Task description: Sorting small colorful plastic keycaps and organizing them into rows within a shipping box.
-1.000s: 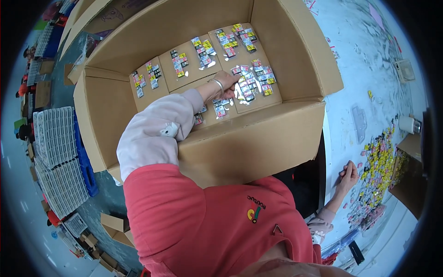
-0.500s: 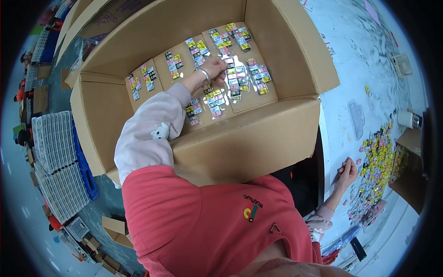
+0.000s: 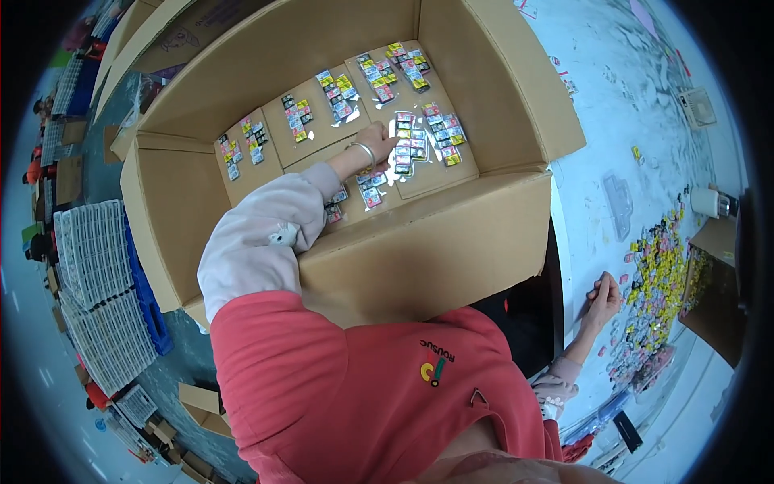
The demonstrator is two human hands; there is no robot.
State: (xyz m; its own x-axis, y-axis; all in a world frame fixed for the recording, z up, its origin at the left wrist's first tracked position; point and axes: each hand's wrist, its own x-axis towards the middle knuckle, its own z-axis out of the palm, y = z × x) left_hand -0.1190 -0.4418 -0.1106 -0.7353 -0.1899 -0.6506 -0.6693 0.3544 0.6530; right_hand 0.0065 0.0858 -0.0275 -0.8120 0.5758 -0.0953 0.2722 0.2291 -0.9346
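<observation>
My left hand [image 3: 376,143] is inside a large open cardboard box [image 3: 435,242], a bangle on its wrist. Its fingers are curled closed at the left edge of a shiny clear plastic pack [image 3: 409,145] of small coloured tiles. Similar packs lie spaced out on the cardboard layer inside, such as one with yellow tiles [image 3: 339,90] and one at the right [image 3: 445,133]. My forearm partly covers the nearer packs. On the table at right rests my right hand [image 3: 603,298], its fingers pressed together; whatever they hold, if anything, is too small to make out.
A heap of small yellow, pink and black pieces [image 3: 657,278] spreads over the white table [image 3: 588,210]. A clear plastic tray [image 3: 618,206] lies beyond it, and a brown carton [image 3: 716,310] stands at its far side. White plastic crates [image 3: 101,274] are stacked at left.
My left hand has moved down and slightly toward me along the clear pack's left edge. The whole view has shifted slightly. My right hand stays near the heap.
</observation>
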